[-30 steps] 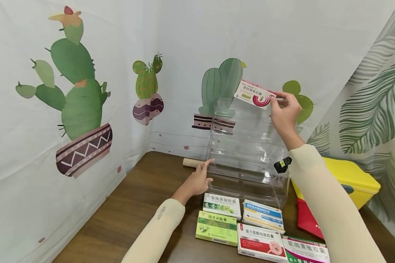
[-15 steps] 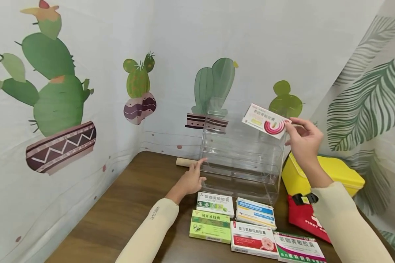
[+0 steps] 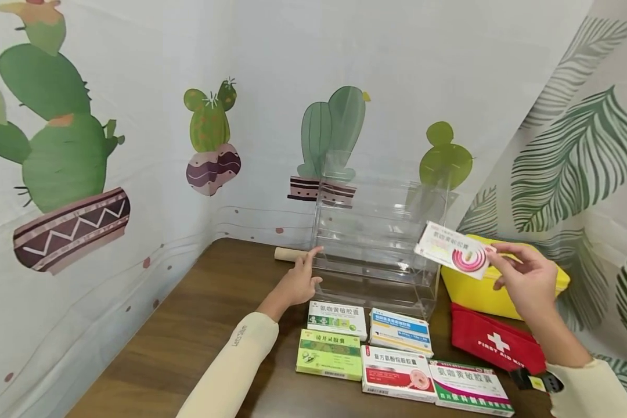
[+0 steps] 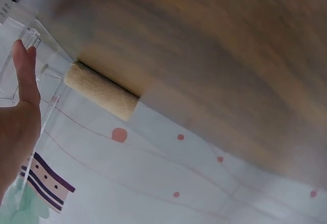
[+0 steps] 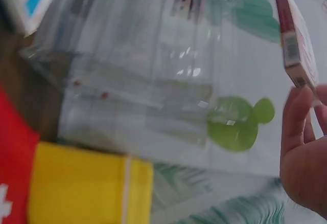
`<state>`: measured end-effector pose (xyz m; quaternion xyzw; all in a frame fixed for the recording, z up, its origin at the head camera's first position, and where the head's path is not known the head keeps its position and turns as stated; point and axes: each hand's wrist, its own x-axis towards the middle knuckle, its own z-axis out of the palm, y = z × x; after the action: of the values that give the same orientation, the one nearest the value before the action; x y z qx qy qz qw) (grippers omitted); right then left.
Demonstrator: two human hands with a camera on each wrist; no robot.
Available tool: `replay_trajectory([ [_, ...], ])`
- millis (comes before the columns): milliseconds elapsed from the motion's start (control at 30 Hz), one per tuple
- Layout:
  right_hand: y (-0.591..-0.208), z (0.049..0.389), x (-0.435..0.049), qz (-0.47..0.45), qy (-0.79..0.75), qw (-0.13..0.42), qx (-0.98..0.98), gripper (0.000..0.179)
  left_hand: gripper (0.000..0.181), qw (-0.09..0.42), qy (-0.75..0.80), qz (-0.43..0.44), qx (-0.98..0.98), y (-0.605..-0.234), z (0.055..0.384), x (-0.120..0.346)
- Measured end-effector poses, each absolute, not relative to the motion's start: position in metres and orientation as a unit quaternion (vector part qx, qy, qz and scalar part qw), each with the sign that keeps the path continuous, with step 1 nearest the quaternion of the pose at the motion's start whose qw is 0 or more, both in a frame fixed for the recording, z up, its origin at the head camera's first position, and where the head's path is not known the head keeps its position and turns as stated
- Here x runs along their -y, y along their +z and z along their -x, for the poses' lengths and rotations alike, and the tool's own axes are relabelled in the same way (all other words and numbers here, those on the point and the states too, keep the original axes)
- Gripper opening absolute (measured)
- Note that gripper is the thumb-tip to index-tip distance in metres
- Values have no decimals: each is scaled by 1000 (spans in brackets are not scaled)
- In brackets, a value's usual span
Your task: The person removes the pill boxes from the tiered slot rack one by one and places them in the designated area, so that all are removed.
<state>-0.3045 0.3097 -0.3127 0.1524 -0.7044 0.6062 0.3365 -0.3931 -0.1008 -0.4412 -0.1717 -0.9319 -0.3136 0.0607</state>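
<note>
My right hand pinches one end of a white medicine box with pink rings, holding it in the air right of a clear plastic tiered rack. In the right wrist view the same medicine box shows its narrow dark-red side. My left hand is at the rack's left side, index finger extended; whether it touches the plastic I cannot tell. The left wrist view shows that hand beside the rack's clear edge. No medicine boxes are visible on the rack's tiers.
Several medicine boxes lie before the rack, including a light green one and a red-and-white one. On the right are a yellow case and a red first aid pouch. A beige roll lies behind the left hand.
My right hand has lowered the pink-ringed medicine box from above the rack and moved it to the right. The left hand stays at the rack's left side. The head view has turned slightly right.
</note>
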Motion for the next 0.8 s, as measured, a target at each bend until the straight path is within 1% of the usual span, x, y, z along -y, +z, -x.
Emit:
replay_trajectory([
  [67, -322, 297, -320, -127, 562, 322, 751, 16, 75, 63, -314, 169, 932, -442, 393, 101],
  [200, -342, 285, -340, -106, 470, 298, 824, 16, 75, 68, -313, 166, 933, -440, 393, 101],
  [333, -356, 279, -356, -83, 443, 242, 859, 13, 75, 70, -311, 169, 933, -438, 393, 101],
  [433, -365, 276, -366, -65, 412, 191, 889, 20, 75, 67, -310, 168, 933, -438, 391, 101],
  [500, -372, 273, -372, -58, 390, 167, 904, 26, 74, 65, -310, 167, 934, -438, 390, 101],
  [700, -392, 269, -383, -35, 340, 138, 930, 32, 75, 72, -306, 172, 934, -439, 391, 100],
  [800, -399, 268, -384, -25, 323, 105, 940, 35, 75, 72, -303, 170, 935, -440, 391, 99],
])
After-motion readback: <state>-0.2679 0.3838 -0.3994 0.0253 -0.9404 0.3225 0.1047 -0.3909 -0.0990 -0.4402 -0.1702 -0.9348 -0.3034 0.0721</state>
